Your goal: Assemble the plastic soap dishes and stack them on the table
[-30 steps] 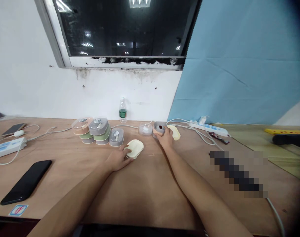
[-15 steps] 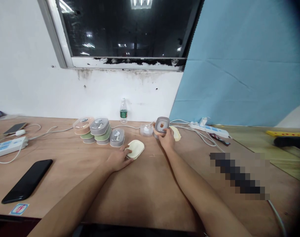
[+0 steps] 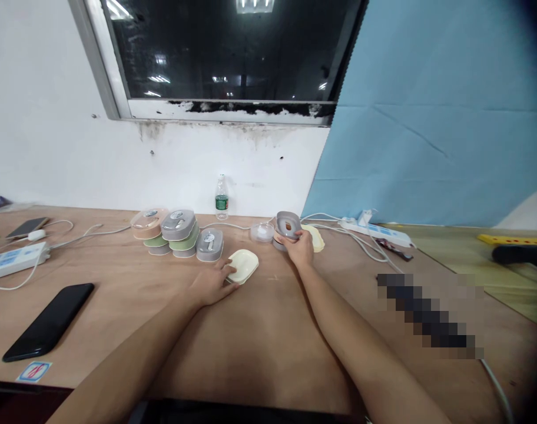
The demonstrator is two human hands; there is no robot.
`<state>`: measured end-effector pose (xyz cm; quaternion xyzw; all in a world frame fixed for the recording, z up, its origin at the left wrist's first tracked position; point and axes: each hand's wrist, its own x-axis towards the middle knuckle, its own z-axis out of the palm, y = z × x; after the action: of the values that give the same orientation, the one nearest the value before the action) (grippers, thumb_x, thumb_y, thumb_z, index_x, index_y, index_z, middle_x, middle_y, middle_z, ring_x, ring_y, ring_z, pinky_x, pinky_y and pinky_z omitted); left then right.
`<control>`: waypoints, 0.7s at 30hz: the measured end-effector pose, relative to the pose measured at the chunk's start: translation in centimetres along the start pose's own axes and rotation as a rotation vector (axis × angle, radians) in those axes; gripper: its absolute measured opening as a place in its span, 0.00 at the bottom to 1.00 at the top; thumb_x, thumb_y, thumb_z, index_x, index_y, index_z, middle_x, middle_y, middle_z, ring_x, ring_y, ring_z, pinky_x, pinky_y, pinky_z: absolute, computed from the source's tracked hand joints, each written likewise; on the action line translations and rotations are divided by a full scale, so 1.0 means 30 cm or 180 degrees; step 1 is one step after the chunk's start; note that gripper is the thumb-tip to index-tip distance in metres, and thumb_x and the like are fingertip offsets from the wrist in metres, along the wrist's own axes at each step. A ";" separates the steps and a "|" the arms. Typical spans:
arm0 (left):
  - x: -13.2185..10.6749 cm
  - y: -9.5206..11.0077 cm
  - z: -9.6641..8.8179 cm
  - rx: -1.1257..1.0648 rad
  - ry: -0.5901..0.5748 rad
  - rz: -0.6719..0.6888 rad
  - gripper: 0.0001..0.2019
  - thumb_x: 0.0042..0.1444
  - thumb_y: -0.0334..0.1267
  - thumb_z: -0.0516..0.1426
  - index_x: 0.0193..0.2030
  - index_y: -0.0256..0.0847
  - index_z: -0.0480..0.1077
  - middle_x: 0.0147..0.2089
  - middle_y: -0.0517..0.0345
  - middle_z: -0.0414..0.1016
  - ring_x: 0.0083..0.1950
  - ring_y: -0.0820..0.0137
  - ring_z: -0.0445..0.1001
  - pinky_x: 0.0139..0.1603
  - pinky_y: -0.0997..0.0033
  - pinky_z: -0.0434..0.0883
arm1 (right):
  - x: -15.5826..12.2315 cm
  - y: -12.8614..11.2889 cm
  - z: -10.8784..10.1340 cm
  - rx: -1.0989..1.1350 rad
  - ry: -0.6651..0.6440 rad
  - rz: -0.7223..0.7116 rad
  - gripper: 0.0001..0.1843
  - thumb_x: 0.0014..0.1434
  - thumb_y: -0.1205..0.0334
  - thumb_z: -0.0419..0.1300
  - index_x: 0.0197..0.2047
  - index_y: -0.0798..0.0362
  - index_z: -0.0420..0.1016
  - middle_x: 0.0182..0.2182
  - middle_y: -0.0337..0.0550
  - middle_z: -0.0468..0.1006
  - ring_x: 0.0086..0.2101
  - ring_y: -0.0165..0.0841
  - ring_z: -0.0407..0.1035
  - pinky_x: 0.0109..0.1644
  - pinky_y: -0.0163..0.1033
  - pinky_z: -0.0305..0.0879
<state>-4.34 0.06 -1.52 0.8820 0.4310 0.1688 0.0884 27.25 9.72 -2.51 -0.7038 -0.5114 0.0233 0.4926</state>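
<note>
My left hand [image 3: 210,285] lies low on the table with its fingers and thumb at the left edge of a shallow cream dish [image 3: 245,266]. Farther off, my right hand [image 3: 300,248] is closed on a grey rounded tray [image 3: 295,220] with a hole in its middle, which it holds tilted. Peach and grey pieces [image 3: 279,241] are stacked just under that tray, partly hidden by my fingers. Right behind this hand is a wavy-edged cream piece [image 3: 317,239]. A clear plastic lid [image 3: 262,232] rests left of the stack.
Grey, green and peach boxes with clear lids [image 3: 179,225] stand stacked left of centre, a single grey box [image 3: 209,245] beside them. A bottle [image 3: 221,199] stands by the wall. A black phone [image 3: 50,322], power strips [image 3: 378,231] and cables lie around.
My right hand has lifted and tilted the grey tray slightly off the stack beneath it, showing more of its opening. The left hand and the cream dish stay in place.
</note>
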 end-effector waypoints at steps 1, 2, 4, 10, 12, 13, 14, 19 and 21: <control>0.000 0.001 -0.001 0.0003 -0.0002 0.0003 0.23 0.60 0.54 0.52 0.56 0.44 0.66 0.66 0.47 0.60 0.53 0.58 0.73 0.50 0.58 0.73 | -0.001 -0.001 0.000 0.0016 0.0009 0.0031 0.37 0.40 0.36 0.65 0.45 0.51 0.63 0.46 0.48 0.70 0.43 0.41 0.67 0.44 0.41 0.62; -0.001 0.002 -0.001 0.0004 0.0001 0.0002 0.22 0.60 0.54 0.52 0.56 0.44 0.66 0.66 0.47 0.60 0.53 0.58 0.73 0.49 0.58 0.73 | -0.002 -0.003 0.000 0.0035 0.0031 0.0044 0.38 0.40 0.36 0.65 0.48 0.52 0.62 0.47 0.49 0.70 0.45 0.42 0.67 0.45 0.42 0.62; -0.001 0.002 -0.002 -0.0007 0.0005 -0.0002 0.22 0.60 0.53 0.52 0.56 0.44 0.66 0.66 0.47 0.60 0.54 0.58 0.73 0.49 0.58 0.73 | -0.004 -0.006 -0.002 0.0075 0.0074 0.0016 0.42 0.41 0.37 0.65 0.53 0.53 0.61 0.51 0.52 0.70 0.49 0.43 0.66 0.49 0.43 0.62; -0.001 -0.001 -0.001 -0.0043 -0.0010 0.0002 0.22 0.60 0.53 0.52 0.57 0.45 0.65 0.65 0.48 0.60 0.54 0.58 0.72 0.52 0.58 0.71 | -0.014 -0.026 -0.012 -0.0048 -0.0113 0.0067 0.53 0.40 0.38 0.66 0.63 0.54 0.54 0.59 0.56 0.65 0.56 0.47 0.62 0.55 0.46 0.61; 0.000 -0.002 -0.001 -0.0042 -0.0027 -0.0005 0.23 0.60 0.54 0.52 0.57 0.45 0.65 0.65 0.48 0.60 0.54 0.59 0.73 0.52 0.59 0.71 | -0.015 -0.030 -0.013 -0.0137 -0.0194 0.0181 0.57 0.39 0.39 0.67 0.66 0.53 0.49 0.59 0.57 0.65 0.56 0.48 0.63 0.54 0.47 0.62; 0.000 -0.002 -0.001 -0.0040 -0.0035 -0.0005 0.23 0.60 0.54 0.52 0.57 0.45 0.65 0.65 0.48 0.60 0.54 0.59 0.72 0.52 0.59 0.71 | -0.015 -0.030 -0.012 -0.0180 -0.0228 0.0231 0.58 0.39 0.39 0.67 0.67 0.53 0.47 0.59 0.58 0.66 0.55 0.49 0.65 0.53 0.47 0.63; 0.000 -0.002 -0.001 -0.0036 -0.0035 -0.0002 0.23 0.60 0.54 0.52 0.57 0.45 0.65 0.65 0.48 0.61 0.54 0.59 0.72 0.52 0.59 0.71 | -0.014 -0.029 -0.010 -0.0221 -0.0258 0.0279 0.60 0.38 0.39 0.68 0.68 0.54 0.45 0.58 0.59 0.67 0.54 0.50 0.66 0.52 0.47 0.63; 0.002 -0.004 0.002 -0.0035 -0.0019 0.0052 0.22 0.60 0.53 0.52 0.57 0.45 0.65 0.63 0.50 0.63 0.54 0.60 0.72 0.52 0.61 0.70 | -0.008 -0.016 0.000 -0.0355 -0.0299 0.0377 0.62 0.38 0.39 0.68 0.69 0.54 0.44 0.53 0.60 0.72 0.47 0.51 0.71 0.47 0.48 0.66; 0.002 -0.004 0.002 -0.0030 -0.0025 0.0060 0.23 0.61 0.53 0.52 0.58 0.45 0.65 0.63 0.50 0.63 0.53 0.60 0.72 0.51 0.61 0.71 | -0.009 -0.015 -0.001 -0.0354 -0.0281 0.0321 0.59 0.39 0.39 0.67 0.68 0.52 0.45 0.54 0.58 0.72 0.47 0.51 0.71 0.46 0.48 0.66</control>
<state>-4.36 0.18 -1.61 0.8863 0.4215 0.1681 0.0927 26.82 9.50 -2.29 -0.7532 -0.4971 0.0507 0.4279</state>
